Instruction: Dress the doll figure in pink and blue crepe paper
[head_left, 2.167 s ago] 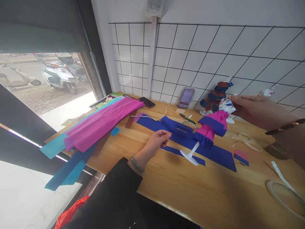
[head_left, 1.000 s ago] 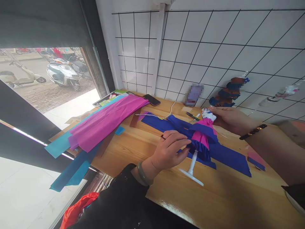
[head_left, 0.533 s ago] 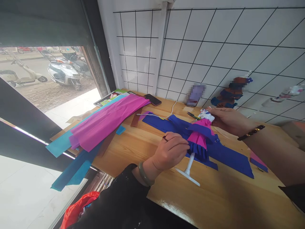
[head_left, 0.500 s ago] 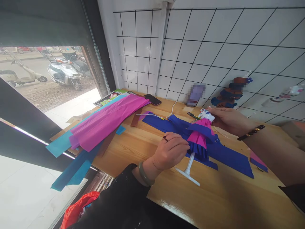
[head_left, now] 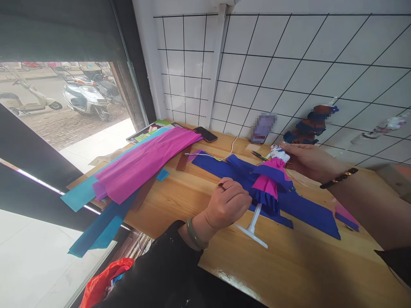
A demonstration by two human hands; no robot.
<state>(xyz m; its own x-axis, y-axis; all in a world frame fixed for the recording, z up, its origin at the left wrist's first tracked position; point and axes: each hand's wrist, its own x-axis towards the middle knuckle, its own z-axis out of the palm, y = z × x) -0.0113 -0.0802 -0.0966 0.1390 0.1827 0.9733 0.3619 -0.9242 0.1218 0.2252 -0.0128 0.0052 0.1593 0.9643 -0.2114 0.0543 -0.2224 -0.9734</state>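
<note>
A small dress-form doll [head_left: 280, 153] with a white patterned top wears a layered skirt of pink and blue crepe paper [head_left: 265, 186]. Its white T-shaped stand [head_left: 253, 226] shows below the hem, tilted over the table. My right hand [head_left: 303, 160] is closed on the doll's upper part, thumb and fingers at the white top. My left hand [head_left: 228, 202] is closed in a pinch at the left edge of the ruffled blue hem; its fingertips are partly hidden. Strips of blue crepe paper [head_left: 308, 214] lie under and behind the doll.
Pink crepe sheets [head_left: 141, 164] and teal strips [head_left: 99, 237] lie on the left, overhanging the table [head_left: 180, 196]. A dark phone [head_left: 206, 134], white cable [head_left: 233, 147], pen [head_left: 259, 155] and propped phone [head_left: 263, 127] sit at the back. Another dressed figure [head_left: 310, 124] stands by the tiled wall.
My left hand has shifted slightly left. The doll's stand has swung a little to the left, while my right hand keeps its hold at the top.
</note>
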